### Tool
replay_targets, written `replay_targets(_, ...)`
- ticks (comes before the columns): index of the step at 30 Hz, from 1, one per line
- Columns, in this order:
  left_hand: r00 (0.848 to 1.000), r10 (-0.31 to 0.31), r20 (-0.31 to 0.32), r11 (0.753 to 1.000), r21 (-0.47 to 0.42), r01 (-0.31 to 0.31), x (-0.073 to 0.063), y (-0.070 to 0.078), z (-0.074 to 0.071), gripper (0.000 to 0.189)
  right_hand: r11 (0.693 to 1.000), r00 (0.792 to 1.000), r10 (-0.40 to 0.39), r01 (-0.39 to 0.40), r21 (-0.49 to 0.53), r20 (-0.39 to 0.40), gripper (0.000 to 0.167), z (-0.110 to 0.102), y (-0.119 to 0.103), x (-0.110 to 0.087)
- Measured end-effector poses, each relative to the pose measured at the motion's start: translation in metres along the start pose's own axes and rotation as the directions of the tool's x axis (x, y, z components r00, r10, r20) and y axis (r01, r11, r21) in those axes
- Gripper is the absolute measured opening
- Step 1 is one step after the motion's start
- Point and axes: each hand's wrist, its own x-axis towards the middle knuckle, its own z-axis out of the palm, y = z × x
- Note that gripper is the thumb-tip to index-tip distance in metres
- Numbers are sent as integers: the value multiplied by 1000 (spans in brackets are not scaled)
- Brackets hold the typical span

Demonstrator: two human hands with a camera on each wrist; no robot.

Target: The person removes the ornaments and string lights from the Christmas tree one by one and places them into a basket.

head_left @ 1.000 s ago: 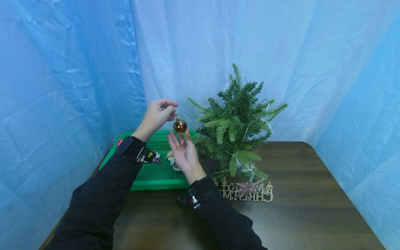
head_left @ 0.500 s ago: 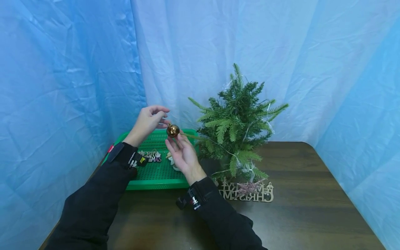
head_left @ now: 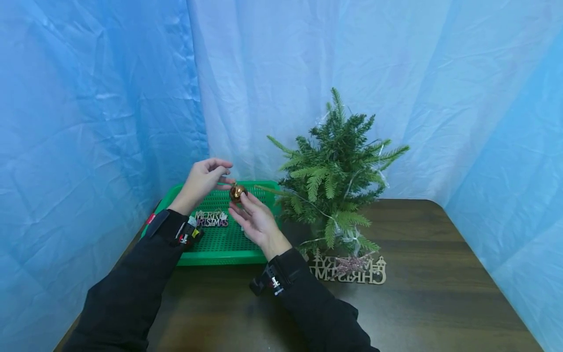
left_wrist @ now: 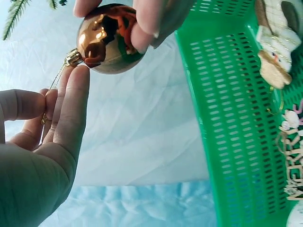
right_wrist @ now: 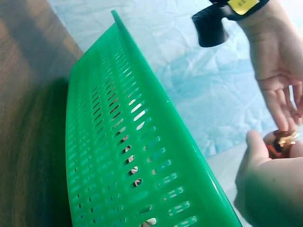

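A shiny copper-coloured Christmas bauble (head_left: 237,193) with a gold cap is held above the green basket (head_left: 224,259). My right hand (head_left: 259,222) grips the ball between thumb and fingers from below and the right. In the left wrist view, a thin gold string (left_wrist: 57,75) runs from the cap to my left hand (left_wrist: 52,132). There the thumb and fingers pinch it, and one fingertip lies against the cap. Part of the bauble (right_wrist: 281,144) is hidden behind the right hand in the right wrist view.
Inside the basket lie a "Merry Christmas" cutout (head_left: 212,220) and a cream-and-brown figure ornament (left_wrist: 277,52). A small artificial Christmas tree (head_left: 330,171) stands right of it. By its foot are a wooden letter sign (head_left: 321,271) and a pink glittery ornament (head_left: 350,264). Blue curtains (head_left: 264,63) surround the table.
Both hands and the bauble have moved left and down, lower over the basket. My right hand, earlier spread beneath the hanging bauble, has its thumb and fingers around it now.
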Motion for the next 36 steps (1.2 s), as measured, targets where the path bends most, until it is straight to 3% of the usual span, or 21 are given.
replay_targets(5,999,-41,-18,999,-1,41,-1,-17,-4,37,994,996,69,-73,-78,-55,60,-1,1,-2)
replay_targets(8,1000,-26,15,998,-65,27,6,-39,-15,36,983,994,91,-99,-155,-62,57,-4,1,-4)
replay_targets(9,999,-6,32,995,-96,9,15,-58,-22,35,975,993,98,-108,-194,-61,57,-5,1,-5)
replay_targets(10,999,11,46,993,-121,-6,25,-77,-29,34,964,992,108,-119,-239,-58,58,-6,1,-6)
replay_targets(11,998,8,56,993,-120,-1,29,-87,-35,35,946,992,118,-127,-298,-46,58,-6,0,-8)
replay_targets(13,998,-15,61,994,-110,22,33,-97,-42,36,885,990,142,-133,-446,-14,58,-7,-1,-13)
replay_targets(14,998,-31,50,996,-79,35,33,-99,-43,38,833,988,153,-125,-539,8,57,-8,-3,-16)
replay_targets(15,998,-49,32,997,-50,51,31,-98,-43,38,763,986,162,-105,-638,32,55,-8,-4,-19)
replay_targets(16,996,-85,18,996,-15,85,22,-83,-39,39,671,984,169,-68,-738,62,52,-8,-5,-22)
replay_targets(17,993,-118,14,993,17,118,14,-70,-36,40,553,979,176,-15,-833,100,49,-8,-6,-25)
replay_targets(19,989,-146,23,989,40,145,3,-55,-33,39,286,964,203,109,-952,172,43,-7,-8,-33)
replay_targets(21,983,-179,37,982,61,176,-4,-43,-32,38,27,941,243,237,-971,236,39,-6,-8,-41)
replay_targets(22,981,-189,53,980,72,185,-7,-39,-32,37,-77,929,264,290,-954,261,39,-5,-8,-45)
replay_targets(23,977,-200,73,978,82,194,-8,-36,-32,37,-159,919,283,328,-931,275,39,-4,-7,-49)
replay_targets(24,974,-211,89,975,92,203,-10,-34,-31,35,-220,912,299,354,-909,283,39,-4,-7,-53)
replay_targets(26,968,-209,141,975,110,194,-8,-39,-34,34,-307,910,314,367,-878,271,39,-4,-5,-60)
replay_targets(29,959,-182,215,976,161,149,-2,-57,-39,34,-370,919,304,357,-857,251,40,-6,-1,-67)
replay_targets(32,954,-167,249,961,259,100,2,-73,-43,35,-383,922,295,356,-852,253,39,-10,2,-69)
replay_targets(36,941,-203,271,912,403,80,0,-75,-45,34,-366,914,290,380,-849,284,39,-13,1,-68)
